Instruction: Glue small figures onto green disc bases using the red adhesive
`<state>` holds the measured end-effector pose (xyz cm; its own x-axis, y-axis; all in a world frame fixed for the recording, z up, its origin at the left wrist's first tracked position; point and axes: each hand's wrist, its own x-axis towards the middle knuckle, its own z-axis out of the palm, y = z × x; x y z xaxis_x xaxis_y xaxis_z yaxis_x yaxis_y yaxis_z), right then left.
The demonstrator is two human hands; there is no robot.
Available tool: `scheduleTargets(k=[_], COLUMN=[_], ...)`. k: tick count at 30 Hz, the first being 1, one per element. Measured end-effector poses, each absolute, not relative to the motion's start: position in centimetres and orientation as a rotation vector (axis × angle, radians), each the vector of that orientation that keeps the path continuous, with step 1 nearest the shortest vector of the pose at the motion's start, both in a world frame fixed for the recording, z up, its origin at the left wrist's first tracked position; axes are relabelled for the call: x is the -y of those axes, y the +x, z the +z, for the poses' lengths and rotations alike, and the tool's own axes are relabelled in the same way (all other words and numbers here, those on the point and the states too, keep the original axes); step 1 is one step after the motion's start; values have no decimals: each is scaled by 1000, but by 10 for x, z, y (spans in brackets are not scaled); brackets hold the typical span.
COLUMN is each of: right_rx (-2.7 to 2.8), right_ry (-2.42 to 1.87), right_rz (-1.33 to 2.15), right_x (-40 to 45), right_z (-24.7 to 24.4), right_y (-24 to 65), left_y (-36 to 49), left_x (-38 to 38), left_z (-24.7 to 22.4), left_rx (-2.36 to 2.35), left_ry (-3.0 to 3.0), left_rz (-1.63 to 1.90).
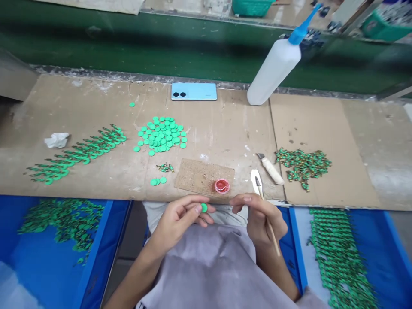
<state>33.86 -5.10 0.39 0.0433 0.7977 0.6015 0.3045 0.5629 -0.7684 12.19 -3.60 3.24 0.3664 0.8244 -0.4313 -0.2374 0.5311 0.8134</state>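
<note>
My left hand (178, 219) pinches a small green disc (204, 208) between thumb and fingers, just in front of the bench edge. In my right hand (262, 214) rests a thin brush (273, 236) with a pale wooden handle. Its dark tip points away from me, over a small white piece (254, 175) on the bench. My right index finger reaches toward the disc but stays apart from it. Between and beyond the hands, a little cup of red paste (222, 185) stands on a brown board (193, 174). A craft knife (272, 169) with a wrapped handle lies to the right.
Loose green discs (161, 136) are heaped left of centre, beside rows of green pieces (80, 156). Small green-and-gold pieces (304, 165) lie at right. A phone (195, 92) and squeeze bottle (273, 71) are at the back. Blue trays (112, 231) flank my lap.
</note>
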Motion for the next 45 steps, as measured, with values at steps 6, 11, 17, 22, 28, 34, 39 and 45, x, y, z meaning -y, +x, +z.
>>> scheduleTargets(k=[6,11,17,22,28,34,39,45], right_rx=[1462,1575,1862,2043,2120,1905,1645,1672], right_ry=[-1459,-1878,-1842,-1793,-1692,-1535,-1385,-1039], right_rz=[-31,-340,-231,-175,-221,-97,197,720], right_x=[31,28,9,-15,-28,-18,17,43], right_z=[8,10,3,1,0,23,33,34], right_y=[410,470,467,474,493,481,426,357], left_y=[116,113,119,117,114,120,126,130], left_x=[36,37,34,35,40,47,48,49], left_z=[23,13,23,30,29,25,27,31], left_rx=[-971,-956,-982,-998,-1038,-1024,-993,-985], left_ry=[713,719,738,748,745,751,784,854], left_rz=[741,755,725,753,745,753,760,766])
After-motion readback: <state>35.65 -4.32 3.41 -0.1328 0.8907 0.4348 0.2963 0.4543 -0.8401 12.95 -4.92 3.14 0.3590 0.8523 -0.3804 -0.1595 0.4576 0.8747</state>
